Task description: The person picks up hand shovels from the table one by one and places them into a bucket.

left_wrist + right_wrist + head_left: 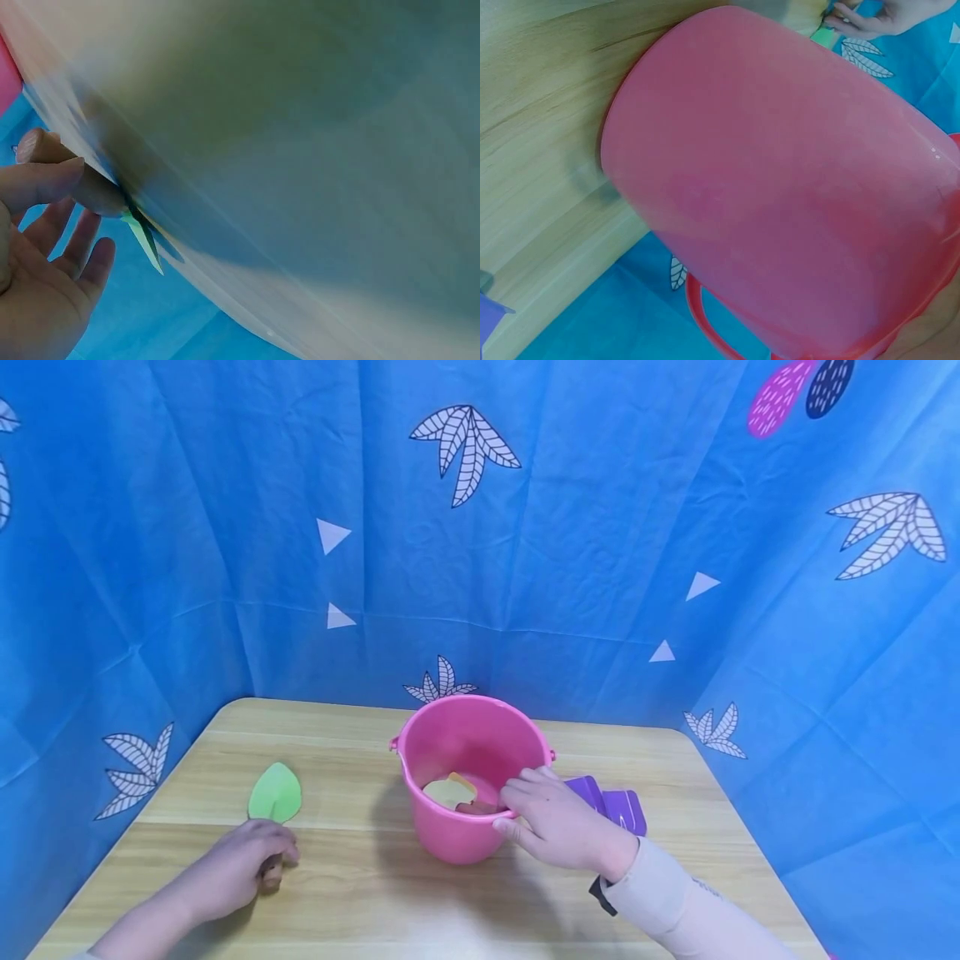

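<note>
At the left of the table, my left hand (243,868) holds a toy shovel by its brown handle (272,875). Its green leaf-shaped blade (276,792) points away from me. In the left wrist view the thumb lies along that handle (82,180), while some other fingers extend loosely below. My right hand (558,818) grips the near right rim of a pink bucket (457,835), fingers over the edge and thumb outside. The bucket stands upright. Inside it are a pale yellow-green piece (448,792), an orange-yellow edge and a brown piece (476,808), partly hidden by the rim.
Purple objects (624,811) lie on the table right of the bucket, partly behind my right hand. The light wood table (337,893) ends at a blue curtain (465,568) with leaf prints, which surrounds the back and sides.
</note>
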The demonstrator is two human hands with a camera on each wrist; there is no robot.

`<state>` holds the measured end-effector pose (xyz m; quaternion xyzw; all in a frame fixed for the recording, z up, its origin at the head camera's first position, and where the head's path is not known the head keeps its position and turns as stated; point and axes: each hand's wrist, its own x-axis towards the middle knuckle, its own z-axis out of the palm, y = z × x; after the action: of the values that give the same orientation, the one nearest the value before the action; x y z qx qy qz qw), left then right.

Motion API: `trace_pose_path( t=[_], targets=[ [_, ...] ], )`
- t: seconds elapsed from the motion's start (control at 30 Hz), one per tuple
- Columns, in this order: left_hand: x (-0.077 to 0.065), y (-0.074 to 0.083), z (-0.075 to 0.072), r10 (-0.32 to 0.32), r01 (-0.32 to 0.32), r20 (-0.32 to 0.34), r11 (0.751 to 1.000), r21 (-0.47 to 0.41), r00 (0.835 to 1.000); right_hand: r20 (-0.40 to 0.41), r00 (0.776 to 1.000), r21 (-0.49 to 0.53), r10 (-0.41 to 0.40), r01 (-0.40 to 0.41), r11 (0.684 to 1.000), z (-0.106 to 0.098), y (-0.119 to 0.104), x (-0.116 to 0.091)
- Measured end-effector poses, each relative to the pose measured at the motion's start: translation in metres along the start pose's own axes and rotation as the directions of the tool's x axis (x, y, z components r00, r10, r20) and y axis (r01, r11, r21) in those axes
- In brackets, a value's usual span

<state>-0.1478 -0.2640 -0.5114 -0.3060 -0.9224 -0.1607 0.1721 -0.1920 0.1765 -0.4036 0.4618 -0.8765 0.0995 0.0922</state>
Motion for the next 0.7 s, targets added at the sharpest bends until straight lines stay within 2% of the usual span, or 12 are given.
trace_pose_path(
  t=[0.37,0.53,0.7],
  targets=[
    [0.0014,0.0037,0.0036,-0.003,0.003,-0.016,0.999,0.033,1.0,-0.003,1.0,0.002,0.005,-0.005,1.0,-0.0012,-0.001,0.0002],
    [0.005,0.0042,0.0036,-0.009,0.009,0.005,1.0,0.009,1.0,-0.001,1.0,0.011,0.011,-0.011,1.0,-0.0015,-0.001,0.0003],
    [0.0089,0.0081,0.0009,-0.043,0.043,0.023,0.999,-0.018,0.999,-0.002,1.0,0.015,0.01,-0.01,1.0,-0.0021,-0.001,0.0004]
  ],
)
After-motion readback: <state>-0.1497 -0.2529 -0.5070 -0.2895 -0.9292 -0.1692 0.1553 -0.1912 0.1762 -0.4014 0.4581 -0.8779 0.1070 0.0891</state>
